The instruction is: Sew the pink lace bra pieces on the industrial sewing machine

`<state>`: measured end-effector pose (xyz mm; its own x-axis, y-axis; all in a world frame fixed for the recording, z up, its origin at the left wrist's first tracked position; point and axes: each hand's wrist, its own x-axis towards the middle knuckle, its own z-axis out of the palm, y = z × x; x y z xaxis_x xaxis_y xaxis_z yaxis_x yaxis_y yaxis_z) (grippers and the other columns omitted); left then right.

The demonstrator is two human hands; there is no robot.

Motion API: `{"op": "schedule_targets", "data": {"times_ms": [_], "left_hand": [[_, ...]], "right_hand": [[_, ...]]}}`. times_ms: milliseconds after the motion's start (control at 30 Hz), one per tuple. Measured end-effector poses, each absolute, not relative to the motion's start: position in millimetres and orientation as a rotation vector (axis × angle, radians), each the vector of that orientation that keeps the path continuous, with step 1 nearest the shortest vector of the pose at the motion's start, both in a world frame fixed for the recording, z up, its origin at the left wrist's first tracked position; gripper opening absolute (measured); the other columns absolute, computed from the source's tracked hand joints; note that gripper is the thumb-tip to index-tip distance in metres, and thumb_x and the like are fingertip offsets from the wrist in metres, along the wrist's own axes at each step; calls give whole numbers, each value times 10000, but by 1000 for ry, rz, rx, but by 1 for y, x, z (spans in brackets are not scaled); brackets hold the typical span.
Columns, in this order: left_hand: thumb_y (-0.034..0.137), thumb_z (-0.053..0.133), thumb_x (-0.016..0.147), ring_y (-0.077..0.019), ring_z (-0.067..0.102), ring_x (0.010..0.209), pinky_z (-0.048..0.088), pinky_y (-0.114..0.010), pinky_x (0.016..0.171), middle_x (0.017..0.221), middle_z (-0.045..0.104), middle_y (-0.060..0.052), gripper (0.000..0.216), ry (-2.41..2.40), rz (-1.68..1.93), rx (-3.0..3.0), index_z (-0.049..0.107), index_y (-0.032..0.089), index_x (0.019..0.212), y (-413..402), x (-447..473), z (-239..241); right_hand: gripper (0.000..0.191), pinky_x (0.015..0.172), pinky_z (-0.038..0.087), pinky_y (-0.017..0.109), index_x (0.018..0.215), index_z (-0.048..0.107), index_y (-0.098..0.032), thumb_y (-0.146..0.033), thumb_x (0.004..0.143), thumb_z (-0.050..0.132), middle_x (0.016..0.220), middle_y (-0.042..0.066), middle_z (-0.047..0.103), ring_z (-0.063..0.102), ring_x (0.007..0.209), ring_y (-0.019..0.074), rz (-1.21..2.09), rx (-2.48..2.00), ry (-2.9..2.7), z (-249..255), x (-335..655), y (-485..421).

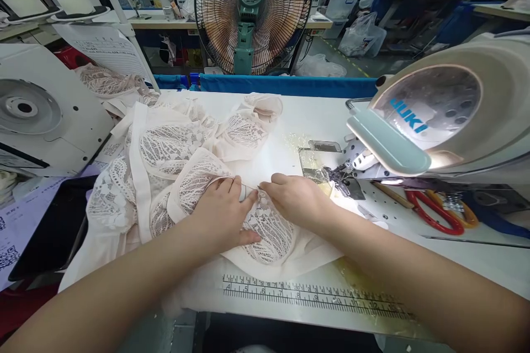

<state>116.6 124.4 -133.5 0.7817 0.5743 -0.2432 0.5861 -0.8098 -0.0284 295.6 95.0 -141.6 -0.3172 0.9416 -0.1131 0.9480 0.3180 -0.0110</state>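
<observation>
Much of the white worktop [314,121] lies under fabric and machinery, and its near edge is cut off by the frame. At right the sewing machine [455,116] bulges large and distorted; its body runs out of view, and its needle area [345,176] is a dark tangle of metal that is hard to make out. Behind the worktop stands a green fan [253,11], its top cropped by the frame. At far left a white machine cover [37,116] is only partly in view.

A heap of pale lace garments [165,149] spreads across the left half of the worktop, the pieces overlapping so that where one ends and another begins cannot be told. The nearest lace piece [269,231] lies flat at the centre, just left of the needle area, and it hides part of the printed ruler [314,295] along the front edge.

The left hand [223,212] lies palm-down on this piece, fingers [244,201] spread and pressing rather than clenched. The right hand [296,198] rests beside it, its fingers [267,187] meeting the left ones at a folded edge; whether they pinch the fabric or only press it cannot be told, since the tips are hidden against the cloth.

Red-handled scissors [434,212] lie under the machine arm, their blades hidden.
</observation>
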Motion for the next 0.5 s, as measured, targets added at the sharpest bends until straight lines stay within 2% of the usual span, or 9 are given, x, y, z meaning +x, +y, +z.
{"op": "schedule_targets", "data": {"times_ms": [233,500], "left_hand": [[685,442,744,-383,322,1258,271,-513,989,1401,327,-209,784,933,-354,2936,362,196,1352,125,116,-137],[675,479,731,-374,380,1207,289,-506,980,1352,390,-201,772,915,-256,2951,407,182,1321,125,115,-138]], "right_hand": [[292,468,258,243,1038,620,-161,-116,828,422,839,60,589,499,593,126,-137,1872,2550,-141,288,100],[296,480,239,250,1065,603,-152,-134,835,417,803,54,563,475,589,128,-152,1801,2633,-150,279,114]]}}
